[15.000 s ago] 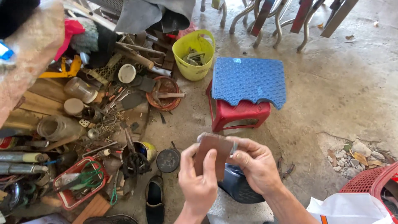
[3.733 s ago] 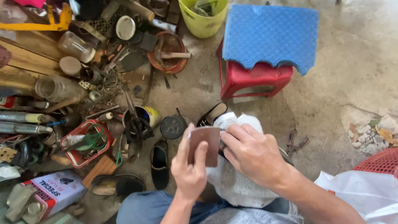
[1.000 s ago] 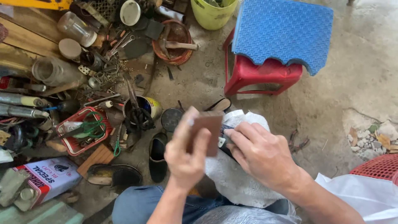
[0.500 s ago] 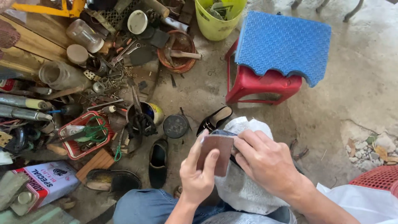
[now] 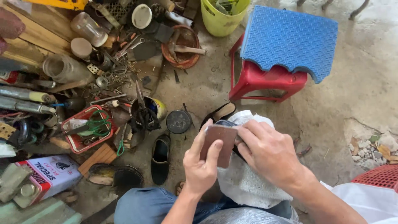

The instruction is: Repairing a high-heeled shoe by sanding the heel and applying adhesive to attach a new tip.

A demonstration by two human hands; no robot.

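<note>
Head view: your left hand [image 5: 202, 166] pinched a brown rectangular pad [image 5: 218, 144] between thumb and fingers, holding it upright over your lap. Your right hand [image 5: 269, 152] closed on the pad's right edge, fingers curled against it and against a dark shoe [image 5: 226, 124] tucked just behind the pad. A white cloth [image 5: 248, 182] lay under both hands, beneath the shoe. Left of your grip sat a black shoe [image 5: 159, 159] on the ground, a round dark lid [image 5: 178, 121] above it, and a tin can [image 5: 149, 110] with scissors. Beyond the grip stood a red stool [image 5: 267, 81] with a blue mat [image 5: 289, 39]. Far left, a red basket [image 5: 85, 128] sat among tool clutter.
</note>
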